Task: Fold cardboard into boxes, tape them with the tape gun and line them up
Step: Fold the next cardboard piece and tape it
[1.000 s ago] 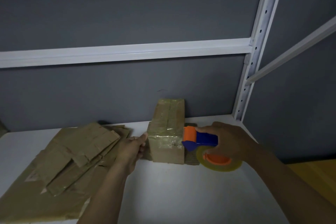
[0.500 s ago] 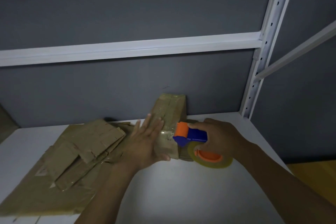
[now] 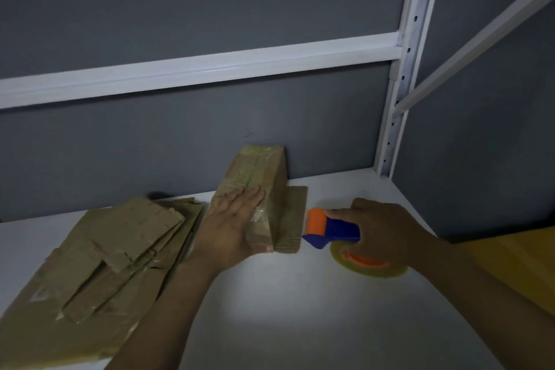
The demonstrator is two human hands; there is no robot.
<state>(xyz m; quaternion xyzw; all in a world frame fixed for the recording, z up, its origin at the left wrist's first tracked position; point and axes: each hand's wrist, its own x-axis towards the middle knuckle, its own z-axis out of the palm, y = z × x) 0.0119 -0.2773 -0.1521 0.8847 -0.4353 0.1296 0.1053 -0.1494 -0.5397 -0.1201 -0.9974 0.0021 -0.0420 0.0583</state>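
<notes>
Cardboard sheets (image 3: 105,258), flattened and stacked, lie at the left of the white shelf (image 3: 285,324), and the taped box (image 3: 258,171) stands just beside them, by the grey wall (image 3: 180,144). The left hand (image 3: 231,225) presses flat on the box's top with straight fingers. The right hand (image 3: 381,228) curls around the tape gun (image 3: 330,228) just right of the box.

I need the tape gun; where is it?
Head view, right of centre: the tape gun is gripped by the right hand, just right of the taped box.
</notes>
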